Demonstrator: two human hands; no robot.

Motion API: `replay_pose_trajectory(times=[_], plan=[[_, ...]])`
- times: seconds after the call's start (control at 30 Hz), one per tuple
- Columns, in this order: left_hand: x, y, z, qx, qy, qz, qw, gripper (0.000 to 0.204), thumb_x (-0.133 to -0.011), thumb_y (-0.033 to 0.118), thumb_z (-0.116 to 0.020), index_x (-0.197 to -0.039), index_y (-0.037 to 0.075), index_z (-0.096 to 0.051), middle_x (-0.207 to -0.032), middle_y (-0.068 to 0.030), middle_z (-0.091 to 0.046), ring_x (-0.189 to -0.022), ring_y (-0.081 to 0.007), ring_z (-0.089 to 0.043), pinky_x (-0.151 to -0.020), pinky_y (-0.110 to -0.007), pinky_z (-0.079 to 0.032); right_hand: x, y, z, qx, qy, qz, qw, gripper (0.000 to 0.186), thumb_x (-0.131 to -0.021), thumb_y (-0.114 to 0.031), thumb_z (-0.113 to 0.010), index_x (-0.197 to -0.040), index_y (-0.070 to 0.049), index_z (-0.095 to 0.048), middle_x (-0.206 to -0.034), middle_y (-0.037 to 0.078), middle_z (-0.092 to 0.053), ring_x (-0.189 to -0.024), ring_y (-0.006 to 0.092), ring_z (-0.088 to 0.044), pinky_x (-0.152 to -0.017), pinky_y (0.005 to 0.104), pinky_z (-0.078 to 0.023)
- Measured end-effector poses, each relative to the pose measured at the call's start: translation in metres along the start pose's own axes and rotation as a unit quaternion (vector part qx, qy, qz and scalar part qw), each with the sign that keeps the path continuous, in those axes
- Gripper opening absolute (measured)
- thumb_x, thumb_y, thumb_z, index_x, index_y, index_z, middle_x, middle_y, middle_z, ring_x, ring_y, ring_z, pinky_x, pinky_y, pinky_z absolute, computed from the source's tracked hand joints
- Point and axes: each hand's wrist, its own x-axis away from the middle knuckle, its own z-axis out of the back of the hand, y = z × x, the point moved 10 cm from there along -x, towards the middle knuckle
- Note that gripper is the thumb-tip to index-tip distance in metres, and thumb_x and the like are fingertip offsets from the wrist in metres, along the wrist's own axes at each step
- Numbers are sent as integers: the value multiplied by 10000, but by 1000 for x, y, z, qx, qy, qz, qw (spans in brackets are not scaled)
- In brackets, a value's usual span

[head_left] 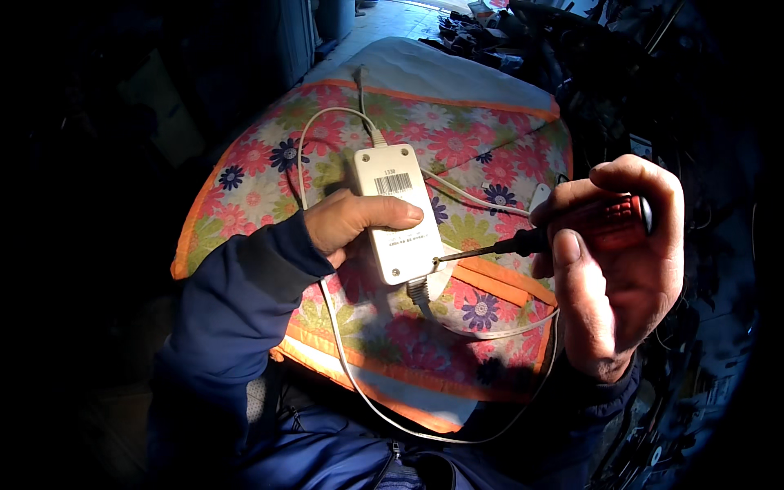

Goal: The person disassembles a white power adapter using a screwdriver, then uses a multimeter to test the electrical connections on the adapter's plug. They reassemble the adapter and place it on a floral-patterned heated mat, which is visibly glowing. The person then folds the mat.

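At frame centre, the left hand clamps its grip on a white rectangular plastic box, probably to steady it; the right hand's grip encloses a red-black screwdriver, tip at the box's lower-right corner.

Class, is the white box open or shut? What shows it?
The white box looks shut: no gap shows along its visible edges, while the right hand holds the screwdriver at one corner. The box's underside is hidden.
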Motion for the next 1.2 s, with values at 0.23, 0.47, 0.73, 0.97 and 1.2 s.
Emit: replay_pose_trajectory(times=[0.23,0.47,0.73,0.97,1.2], plan=[[1,1,-3,-1,-3,-1,1000,393,-863,189,-735,-1188,-7,-631,-1041,-143,-719,-928,-248,-724,-827,-380,-598,1,-3,-4,7,-12,15,1000,442,-864,-3,-601,-1276,23,-442,-961,165,-661,-727,99,-597,-625,218,-520],[0,1,-3,3,-13,-3,1000,407,-859,193,-741,-1192,-11,-628,-1039,-155,-718,-924,-256,-728,-831,-384,-604,0,-3,-7,15,-30,28,999,436,-856,7,-592,-1265,20,-440,-954,173,-659,-720,107,-602,-626,224,-522],[-2,-1,-1,4,-11,2,1000,401,-852,187,-757,-1185,-4,-638,-1035,-157,-728,-909,-253,-739,-832,-377,-612,3,-10,-11,-4,-56,65,996,445,-794,55,-550,-1222,23,-433,-917,187,-657,-694,127,-610,-630,238,-521],[-2,3,-1,-6,-11,-16,1000,373,-857,173,-754,-1170,-1,-649,-1035,-155,-733,-902,-251,-742,-823,-373,-612,1,-11,-9,16,-50,93,994,475,-777,109,-620,-1221,48,-460,-909,170,-660,-715,133,-626,-662,247,-529],[-1,1,-2,-9,-20,-9,1000,399,-859,188,-752,-1190,-3,-635,-1048,-154,-723,-927,-247,-733,-830,-367,-601,3,-28,-16,105,-60,181,976,734,-750,97,-783,-1403,102,-446,-1071,201,-677,-826,179,-678,-775,307,-566]])
